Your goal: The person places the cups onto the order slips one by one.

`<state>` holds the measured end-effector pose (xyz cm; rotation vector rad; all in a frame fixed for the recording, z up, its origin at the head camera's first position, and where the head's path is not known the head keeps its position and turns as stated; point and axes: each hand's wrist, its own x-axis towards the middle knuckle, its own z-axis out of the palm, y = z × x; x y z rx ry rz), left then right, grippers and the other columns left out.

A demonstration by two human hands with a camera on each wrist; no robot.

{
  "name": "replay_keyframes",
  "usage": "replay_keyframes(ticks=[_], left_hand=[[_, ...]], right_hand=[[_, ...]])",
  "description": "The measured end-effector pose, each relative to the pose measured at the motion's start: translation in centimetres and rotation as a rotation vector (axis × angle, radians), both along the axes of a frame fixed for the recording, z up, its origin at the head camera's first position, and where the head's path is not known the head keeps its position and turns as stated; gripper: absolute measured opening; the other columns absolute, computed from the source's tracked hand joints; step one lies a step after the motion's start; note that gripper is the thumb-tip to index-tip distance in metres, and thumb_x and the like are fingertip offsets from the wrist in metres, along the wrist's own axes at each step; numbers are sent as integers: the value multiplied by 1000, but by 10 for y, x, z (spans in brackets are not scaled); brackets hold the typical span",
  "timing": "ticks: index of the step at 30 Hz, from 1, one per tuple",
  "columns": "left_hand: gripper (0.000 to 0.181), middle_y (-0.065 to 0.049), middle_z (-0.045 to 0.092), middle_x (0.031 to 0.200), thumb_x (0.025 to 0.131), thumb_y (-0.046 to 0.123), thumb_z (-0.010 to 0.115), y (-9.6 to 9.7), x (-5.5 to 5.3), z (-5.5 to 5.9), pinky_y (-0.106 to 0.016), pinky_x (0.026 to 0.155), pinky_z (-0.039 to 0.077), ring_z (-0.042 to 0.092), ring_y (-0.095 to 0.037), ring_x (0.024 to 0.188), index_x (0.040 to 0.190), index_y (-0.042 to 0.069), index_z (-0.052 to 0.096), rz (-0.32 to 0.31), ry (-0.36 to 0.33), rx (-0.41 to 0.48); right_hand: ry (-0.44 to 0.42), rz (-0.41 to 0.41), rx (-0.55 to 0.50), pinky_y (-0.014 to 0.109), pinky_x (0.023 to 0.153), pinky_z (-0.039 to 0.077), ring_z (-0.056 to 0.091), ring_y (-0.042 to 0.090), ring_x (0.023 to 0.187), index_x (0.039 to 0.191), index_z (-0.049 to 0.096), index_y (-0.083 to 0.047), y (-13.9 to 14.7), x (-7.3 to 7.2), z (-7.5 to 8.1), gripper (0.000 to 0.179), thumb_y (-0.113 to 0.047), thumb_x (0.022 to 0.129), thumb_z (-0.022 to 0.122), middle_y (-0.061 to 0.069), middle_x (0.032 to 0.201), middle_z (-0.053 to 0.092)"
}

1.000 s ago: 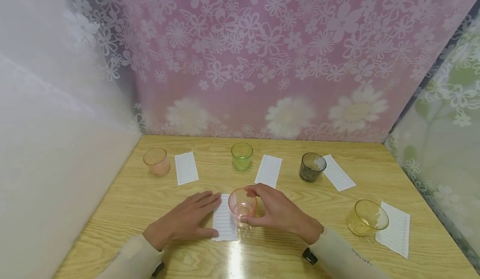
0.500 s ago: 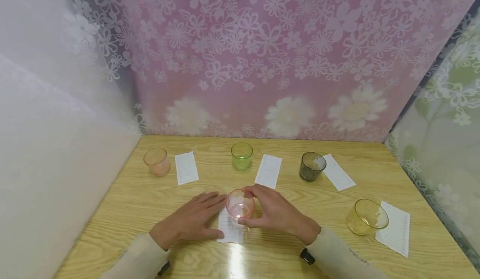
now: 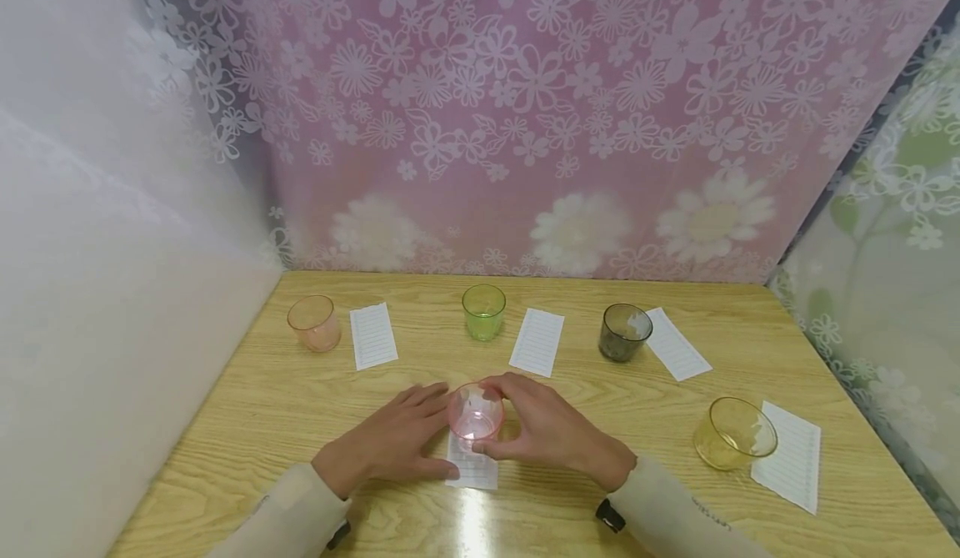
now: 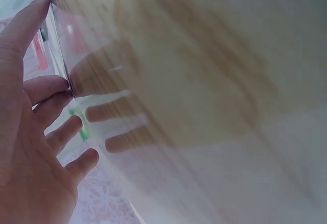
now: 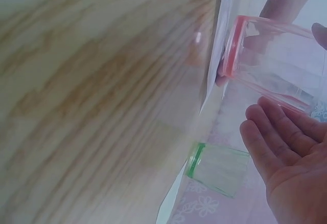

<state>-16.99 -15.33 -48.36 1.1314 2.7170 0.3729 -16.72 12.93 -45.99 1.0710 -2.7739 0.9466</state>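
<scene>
A pink-tinted clear glass (image 3: 476,423) stands upright at the near middle of the table, over the upper part of a lined paper slip (image 3: 477,476). My right hand (image 3: 557,431) holds the glass from the right, thumb at the near side and fingers at the far side. In the right wrist view the pink glass (image 5: 271,55) shows its thick base close to the slip. My left hand (image 3: 390,441) lies palm down left of the glass, its thumb on the slip's left edge and its fingertips beside the glass. The left wrist view shows that hand (image 4: 36,111) with fingers spread at the tabletop.
Along the back stand an orange glass (image 3: 315,324), a green glass (image 3: 483,314) and a dark grey glass (image 3: 624,334), each with a paper slip (image 3: 373,337) to its right. A yellow glass (image 3: 731,437) and another slip (image 3: 795,462) are at the right.
The left hand and the paper slip have slid to the right, so the slip now lies under the pink glass. The right hand and glass have shifted slightly left and nearer.
</scene>
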Motion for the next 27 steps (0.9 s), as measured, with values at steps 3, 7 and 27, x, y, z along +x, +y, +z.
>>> replay_keyframes(ticks=[3,7,27], left_hand=[[90,-5,48,172,98,67,71,2,-1,-2,-61,133,29,33,-35,165,168,17,45,-5,2,-3],[89,-3,49,171,97,68,71,3,-2,-3,-60,133,29,32,-33,165,167,19,46,-6,3,-10],[92,-6,50,170,97,70,71,5,-2,-4,-60,133,30,34,-33,164,168,17,45,-6,14,-30]], right_hand=[[-20,0,5,39,99,60,66,11,114,143,66,-15,-1,0,-1,69,-52,89,89,-8,124,70],[-17,7,12,40,100,61,68,13,116,142,66,-13,-1,0,-3,70,-54,90,87,-7,125,71],[-13,-7,28,38,98,61,67,10,115,143,66,-15,0,0,-9,71,-55,89,88,-9,125,71]])
